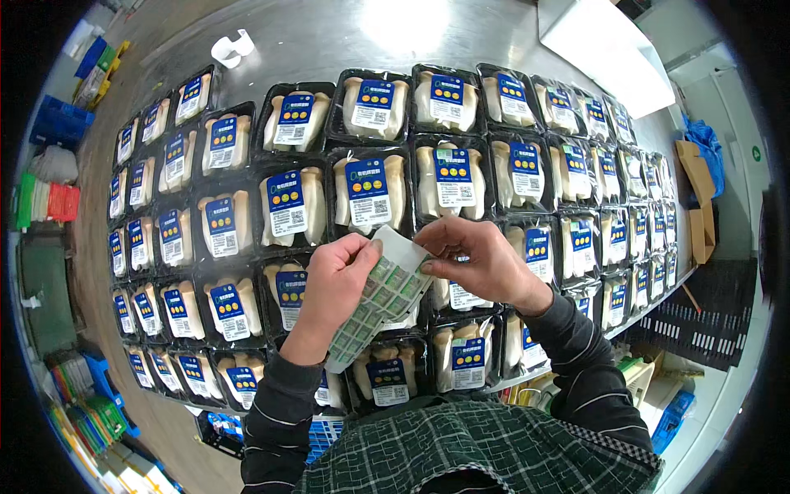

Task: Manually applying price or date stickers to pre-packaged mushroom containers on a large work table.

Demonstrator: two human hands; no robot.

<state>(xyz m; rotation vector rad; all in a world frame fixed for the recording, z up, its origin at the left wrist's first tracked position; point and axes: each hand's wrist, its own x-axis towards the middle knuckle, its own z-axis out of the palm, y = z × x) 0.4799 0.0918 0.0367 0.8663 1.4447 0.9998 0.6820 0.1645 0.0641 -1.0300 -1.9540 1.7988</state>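
Note:
My left hand [335, 285] grips a sheet of small green stickers [378, 302] on white backing, with the thumb on top near its upper end. At the sheet's upper right edge, my right hand [487, 262] pinches with thumb and forefinger; whether a single sticker is between them is hidden. Below and around both hands lie rows of black plastic-wrapped trays of king oyster mushrooms [369, 188], each with a blue and white label. A small green sticker shows on the label of the tray [452, 176] just beyond my right hand, and on several trays farther right.
The trays rest on a metal table [308, 40]. A curled white strip [232, 48] lies at the far left, a white box [608, 52] at the far right. Cardboard [696, 200] stands beyond the right edge. Colored crates [92, 410] stand on the floor at left.

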